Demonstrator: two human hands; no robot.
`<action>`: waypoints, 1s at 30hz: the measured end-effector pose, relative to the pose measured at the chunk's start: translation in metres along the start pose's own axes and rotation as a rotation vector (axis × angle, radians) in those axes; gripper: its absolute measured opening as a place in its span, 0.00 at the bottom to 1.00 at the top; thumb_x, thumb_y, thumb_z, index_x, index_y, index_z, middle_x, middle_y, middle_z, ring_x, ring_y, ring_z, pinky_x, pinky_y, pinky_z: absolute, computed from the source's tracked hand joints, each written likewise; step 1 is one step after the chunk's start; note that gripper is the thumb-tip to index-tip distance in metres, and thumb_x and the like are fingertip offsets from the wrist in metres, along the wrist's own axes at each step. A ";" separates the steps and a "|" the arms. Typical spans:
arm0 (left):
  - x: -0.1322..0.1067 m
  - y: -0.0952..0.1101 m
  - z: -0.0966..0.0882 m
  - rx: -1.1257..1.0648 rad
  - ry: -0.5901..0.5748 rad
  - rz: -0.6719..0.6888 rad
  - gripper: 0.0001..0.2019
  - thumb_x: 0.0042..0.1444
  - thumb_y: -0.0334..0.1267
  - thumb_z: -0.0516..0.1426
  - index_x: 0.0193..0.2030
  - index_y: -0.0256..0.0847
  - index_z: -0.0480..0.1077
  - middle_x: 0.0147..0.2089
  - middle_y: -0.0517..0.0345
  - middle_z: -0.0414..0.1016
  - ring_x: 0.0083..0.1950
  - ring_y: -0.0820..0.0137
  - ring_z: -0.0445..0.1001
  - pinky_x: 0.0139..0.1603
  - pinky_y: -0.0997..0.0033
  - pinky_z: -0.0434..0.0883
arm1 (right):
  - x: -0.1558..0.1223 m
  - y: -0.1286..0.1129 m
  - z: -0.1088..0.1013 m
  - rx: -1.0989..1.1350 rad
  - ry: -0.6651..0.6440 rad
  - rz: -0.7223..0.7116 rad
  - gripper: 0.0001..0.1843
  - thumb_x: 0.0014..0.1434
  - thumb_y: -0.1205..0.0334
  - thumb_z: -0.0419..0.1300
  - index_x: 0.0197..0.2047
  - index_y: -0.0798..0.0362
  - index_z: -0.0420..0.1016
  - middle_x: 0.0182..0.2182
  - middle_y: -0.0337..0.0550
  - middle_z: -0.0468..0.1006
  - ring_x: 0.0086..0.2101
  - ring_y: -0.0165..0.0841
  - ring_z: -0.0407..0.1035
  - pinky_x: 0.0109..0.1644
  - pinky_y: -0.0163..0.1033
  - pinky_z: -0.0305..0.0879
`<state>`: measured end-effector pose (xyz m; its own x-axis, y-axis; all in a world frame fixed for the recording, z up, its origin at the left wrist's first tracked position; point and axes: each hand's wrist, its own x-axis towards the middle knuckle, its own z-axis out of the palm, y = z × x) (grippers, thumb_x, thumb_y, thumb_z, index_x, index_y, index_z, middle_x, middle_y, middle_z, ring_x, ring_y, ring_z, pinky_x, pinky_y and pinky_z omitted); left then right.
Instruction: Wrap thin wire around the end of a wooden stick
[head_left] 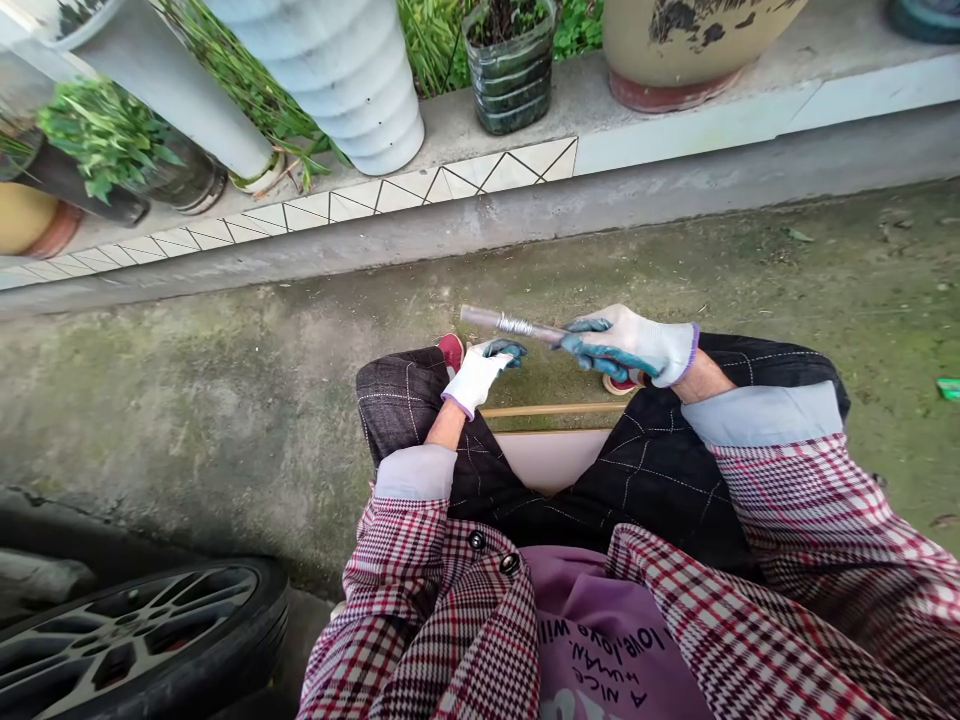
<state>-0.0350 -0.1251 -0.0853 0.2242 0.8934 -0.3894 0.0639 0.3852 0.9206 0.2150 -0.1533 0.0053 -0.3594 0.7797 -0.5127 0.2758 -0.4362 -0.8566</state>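
Note:
My right hand (630, 345), in a white glove with a blue-green palm, is closed around one end of a greyish tube or rod (478, 317). Silvery wire (515, 325) is wound in a coil about its middle. The rod's free end points left, slightly raised. Just below it, my left hand (486, 372) wears a matching glove. Its fingers are curled together, apart from the rod; whatever they may pinch is too small to make out. Both hands are above the ground between my bent knees.
A low board or stool edge (551, 410) shows between my legs. Ahead runs a tiled ledge (517, 170) with several planters, among them a ribbed white pot (352, 90) and a cut plastic bottle (510, 80). A car wheel (150, 630) stands at lower left.

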 end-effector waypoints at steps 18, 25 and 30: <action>-0.008 0.006 0.004 -0.042 -0.120 -0.012 0.12 0.41 0.39 0.67 0.33 0.34 0.80 0.36 0.52 0.84 0.38 0.68 0.78 0.47 0.64 0.76 | 0.031 0.026 -0.007 -1.036 0.227 0.080 0.18 0.65 0.48 0.56 0.42 0.52 0.80 0.36 0.49 0.83 0.34 0.38 0.74 0.33 0.38 0.60; -0.004 -0.004 0.009 -0.022 -0.129 -0.025 0.11 0.43 0.39 0.67 0.32 0.34 0.80 0.35 0.50 0.84 0.37 0.66 0.79 0.49 0.60 0.75 | 0.017 0.017 0.004 -0.404 0.262 0.016 0.14 0.62 0.50 0.62 0.36 0.52 0.79 0.24 0.39 0.75 0.24 0.30 0.67 0.27 0.34 0.61; -0.003 -0.009 0.004 -0.063 -0.117 0.032 0.11 0.45 0.39 0.65 0.34 0.35 0.80 0.39 0.50 0.85 0.43 0.63 0.81 0.55 0.59 0.74 | 0.007 0.014 0.007 -0.024 0.161 0.023 0.18 0.56 0.45 0.68 0.39 0.52 0.79 0.23 0.38 0.73 0.18 0.25 0.60 0.17 0.31 0.56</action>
<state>-0.0323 -0.1325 -0.0922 0.3372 0.8738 -0.3504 -0.0056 0.3740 0.9274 0.2104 -0.1573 -0.0104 -0.2051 0.8323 -0.5149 0.3040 -0.4459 -0.8419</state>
